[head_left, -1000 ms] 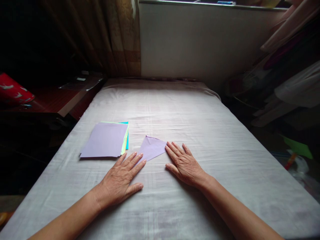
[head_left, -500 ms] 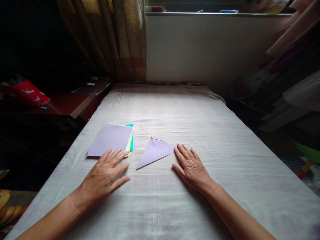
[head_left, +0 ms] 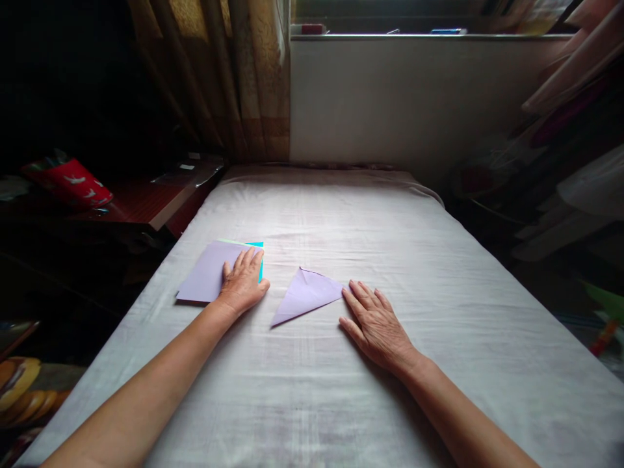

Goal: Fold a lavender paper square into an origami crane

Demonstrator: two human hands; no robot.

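Note:
My left hand point(head_left: 242, 281) lies flat, fingers stretched, on the right end of a stack of coloured paper sheets point(head_left: 207, 279), whose top sheet is lilac with a blue edge showing. A lilac paper folded into a triangle point(head_left: 306, 295) lies on the white bedsheet point(head_left: 341, 214) between my hands. My right hand point(head_left: 376, 324) rests flat on the sheet, fingers apart, with its fingertips at the triangle's right corner. Neither hand holds anything.
A dark wooden side table point(head_left: 160, 195) with a red pouch point(head_left: 68, 182) stands at the left of the bed. Curtains point(head_left: 229, 78) and a white wall under a window ledge point(head_left: 414, 36) close the far end. Hanging clothes point(head_left: 575, 162) crowd the right side.
My left hand has left the folded triangle and slid left and forward onto the paper stack. My right hand has stayed beside the triangle.

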